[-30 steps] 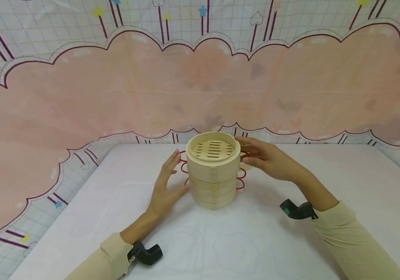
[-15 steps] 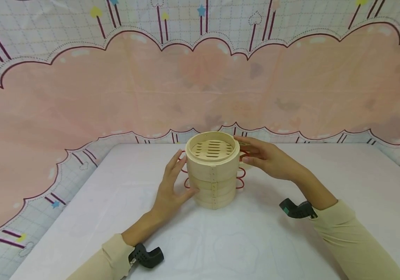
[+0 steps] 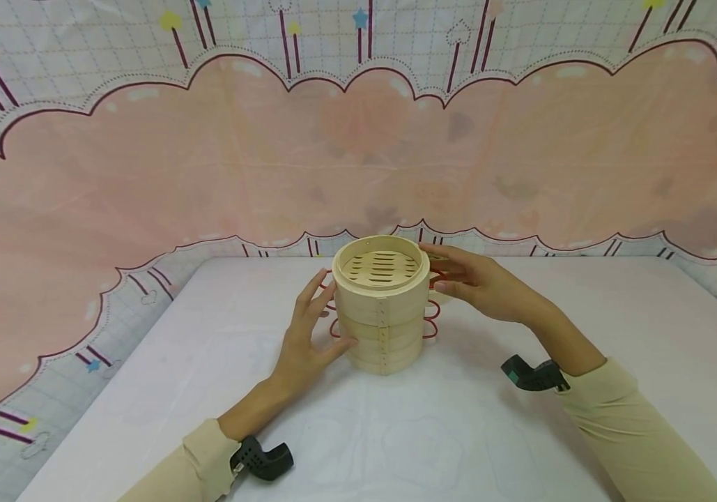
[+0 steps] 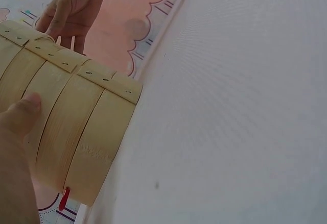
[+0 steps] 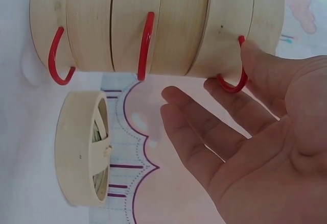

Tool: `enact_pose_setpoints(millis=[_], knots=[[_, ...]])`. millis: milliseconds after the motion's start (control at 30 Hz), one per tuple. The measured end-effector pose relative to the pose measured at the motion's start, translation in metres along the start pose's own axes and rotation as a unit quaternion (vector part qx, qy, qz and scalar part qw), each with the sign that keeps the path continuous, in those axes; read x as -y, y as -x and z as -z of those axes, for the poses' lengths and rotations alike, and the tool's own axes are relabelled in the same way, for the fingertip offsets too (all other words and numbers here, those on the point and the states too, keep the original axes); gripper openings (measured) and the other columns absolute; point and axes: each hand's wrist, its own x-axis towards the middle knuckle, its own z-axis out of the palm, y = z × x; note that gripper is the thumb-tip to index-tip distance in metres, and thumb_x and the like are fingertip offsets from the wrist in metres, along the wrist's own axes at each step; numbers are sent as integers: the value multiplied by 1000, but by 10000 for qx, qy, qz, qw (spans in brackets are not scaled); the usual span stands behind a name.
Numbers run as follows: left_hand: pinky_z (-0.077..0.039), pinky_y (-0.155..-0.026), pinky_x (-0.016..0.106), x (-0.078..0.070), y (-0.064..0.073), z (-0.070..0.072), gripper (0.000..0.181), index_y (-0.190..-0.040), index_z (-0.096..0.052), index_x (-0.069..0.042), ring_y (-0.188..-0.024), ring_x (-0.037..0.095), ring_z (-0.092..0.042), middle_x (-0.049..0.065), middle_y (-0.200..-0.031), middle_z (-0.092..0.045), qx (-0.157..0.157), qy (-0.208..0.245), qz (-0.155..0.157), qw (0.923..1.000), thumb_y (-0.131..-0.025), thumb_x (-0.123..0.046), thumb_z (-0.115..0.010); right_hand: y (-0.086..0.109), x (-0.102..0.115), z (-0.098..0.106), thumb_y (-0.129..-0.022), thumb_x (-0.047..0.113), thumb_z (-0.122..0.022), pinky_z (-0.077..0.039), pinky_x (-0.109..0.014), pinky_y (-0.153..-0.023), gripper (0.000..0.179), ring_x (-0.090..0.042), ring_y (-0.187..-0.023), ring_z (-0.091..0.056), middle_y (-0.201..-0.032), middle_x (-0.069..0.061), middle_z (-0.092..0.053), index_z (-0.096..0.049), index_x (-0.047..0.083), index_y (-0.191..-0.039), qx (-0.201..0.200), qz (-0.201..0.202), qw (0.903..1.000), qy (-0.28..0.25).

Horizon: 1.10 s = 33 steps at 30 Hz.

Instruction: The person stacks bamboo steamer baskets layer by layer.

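Observation:
A stacked bamboo steamer [image 3: 367, 314] of three tiers stands upright on the white table. Its slatted top tier shows no lid, and red loop handles stick out at both sides. My left hand [image 3: 298, 348] holds the steamer's left side, with the thumb [image 4: 25, 112] laid across the front wall and the fingers along the red loops. On the opposite side, my right hand [image 3: 490, 286] grips the top tier near its rim. In the right wrist view, its thumb [image 5: 265, 71] touches a red handle [image 5: 232, 89] while the lower fingers stand apart from the wall.
Beside the steamer in the right wrist view lies a round bamboo lid [image 5: 76, 147] with a strap across it; the right hand mostly hides it from the head view. A patterned pink cloth [image 3: 358, 160] hangs behind the table [image 3: 408, 439].
My left hand has moved slightly right and closed in on the steamer, its thumb now over the front wall. The right hand and the steamer look unmoved.

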Motion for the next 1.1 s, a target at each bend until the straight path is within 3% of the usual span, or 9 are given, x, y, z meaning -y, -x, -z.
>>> enact_pose_setpoints(millis=[167,333,567,767,1100], knots=[[-46,-86,42,0,0,2,87,-148,-34,-14,-124,28,-43,14,-155,-20,-16,33,-56,10000,-76,-14,-81,2,-1,3,-97,15,-57,-46,-39,-96,54,-23,-121,-53,-139,-7,-51,-37,18,-147,-123,-35,9999,62],[-46,-86,43,0,0,3,87,-148,-34,-14,-131,29,-37,15,-154,-21,-26,74,-97,9999,-75,-13,-82,4,-6,6,-98,25,-56,-41,-53,-99,44,-28,-126,-48,-135,-3,-55,-48,19,-141,-715,-435,9955,442],[-47,-86,42,0,2,4,87,-148,-35,-13,-129,30,-38,15,-154,-22,-46,87,-123,9999,-75,-13,-82,5,-19,7,-98,34,-55,-38,-57,-99,44,-35,-127,-45,-137,-9,-52,-54,11,-136,-1267,-883,9865,547],[-47,-86,42,0,3,4,88,-148,-35,-13,-132,28,-36,13,-155,-21,-38,71,-79,9999,-74,-12,-82,5,-37,3,-96,41,-56,-36,-60,-100,45,-35,-128,-44,-138,-9,-51,-56,16,-133,-1358,-1444,9795,363],[-47,-87,40,0,4,5,78,-148,-35,-13,-130,27,-38,18,-153,-22,-46,74,-121,9999,-83,-34,-75,7,-64,-7,-98,27,-57,-40,-57,-98,39,-38,-124,-48,-137,-16,-51,-56,10,-132,-1353,-2153,9671,61]])
